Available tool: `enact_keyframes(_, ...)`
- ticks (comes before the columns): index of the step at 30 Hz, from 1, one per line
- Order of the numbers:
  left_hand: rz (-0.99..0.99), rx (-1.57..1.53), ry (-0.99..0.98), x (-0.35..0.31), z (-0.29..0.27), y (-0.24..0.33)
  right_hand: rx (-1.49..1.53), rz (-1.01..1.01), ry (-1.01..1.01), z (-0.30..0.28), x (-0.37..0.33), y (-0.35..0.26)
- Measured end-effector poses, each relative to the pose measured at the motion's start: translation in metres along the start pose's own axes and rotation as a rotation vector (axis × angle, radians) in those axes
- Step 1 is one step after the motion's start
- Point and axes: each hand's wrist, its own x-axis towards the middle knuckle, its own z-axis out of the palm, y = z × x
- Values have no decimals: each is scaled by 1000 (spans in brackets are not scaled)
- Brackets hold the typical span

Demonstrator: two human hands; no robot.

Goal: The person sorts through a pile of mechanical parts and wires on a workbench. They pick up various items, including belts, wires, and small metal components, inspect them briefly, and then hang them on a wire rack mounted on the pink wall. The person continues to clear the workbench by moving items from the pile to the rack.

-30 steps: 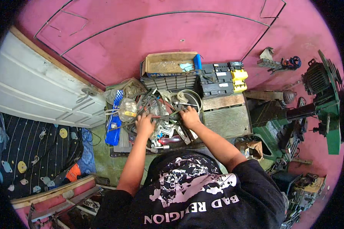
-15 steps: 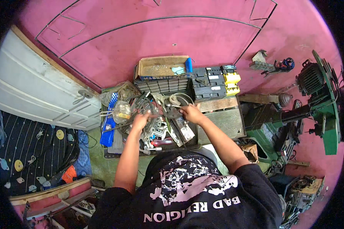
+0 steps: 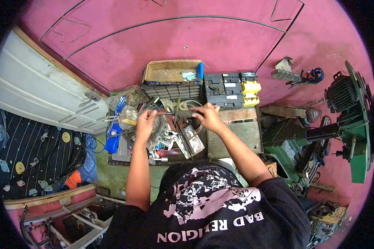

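Over a crowded heap of parts, my left hand point(image 3: 146, 124) is closed in a pinch on a thin rod point(image 3: 166, 113) that points right. The rod's right end meets a dark metal part point(image 3: 183, 116), its exact kind unclear. From the other side my right hand point(image 3: 209, 119) grips this part, thumb and index finger at its right edge. Long dark strips point(image 3: 185, 139) lie below it, beside a pale flat plate point(image 3: 195, 141). Nearer me are a red-handled tool point(image 3: 170, 152) and a silver socket-like piece point(image 3: 160, 159). Clear plastic point(image 3: 128, 118) lies left of my left hand.
Black and yellow batteries point(image 3: 226, 93) stand at the back right, next to a cardboard box point(image 3: 174, 69) on a dark crate. A grey metal slab point(image 3: 234, 139) lies right of the heap. A green drill press point(image 3: 355, 141) stands far right, a white door point(image 3: 45, 89) left.
Both hands have lifted slightly toward the wall, and the dark part has come up out of the heap between them. The view has shifted a little.
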Motion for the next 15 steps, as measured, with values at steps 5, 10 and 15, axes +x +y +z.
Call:
enact_keyframes(5, -6, 406, -87, -5, 1, -74, -206, 60, -253, 44, 12, 31)
enact_keyframes(10, -13, 406, -94, -19, 24, -39, -277, 83, -259, 57, -2, 55)
enact_keyframes(15, 56, 476, -76, -23, 25, -63, -361, -15, -276, 73, -13, 56)
